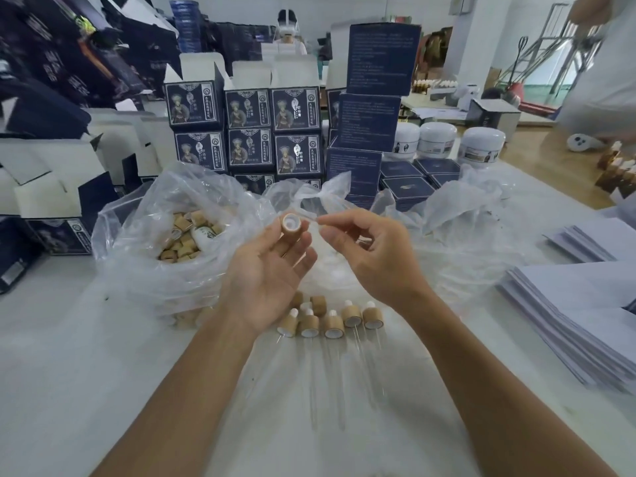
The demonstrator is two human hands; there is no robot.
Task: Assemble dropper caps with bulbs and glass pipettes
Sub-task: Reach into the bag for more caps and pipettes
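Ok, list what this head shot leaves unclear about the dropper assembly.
- Glass pipette: clear glass against clear plastic, pinched by the right hand; its tip and length are hard to trace.
- Cap held by the left hand: whether a bulb is fitted is hidden by the cap.
- Bag of caps: the count is hidden by plastic folds.
- Finished droppers: some are hidden behind the left wrist.

I hold a tan cap (pixel 290 224) with its white-lined open end facing me, and a thin clear glass pipette (pixel 311 218) pointing at it from the right. Near me on the worktop (pixel 103 356) five finished droppers (pixel 332 327) lie in a row, pipettes toward me. A bag of loose caps (pixel 187 235) sits far left.
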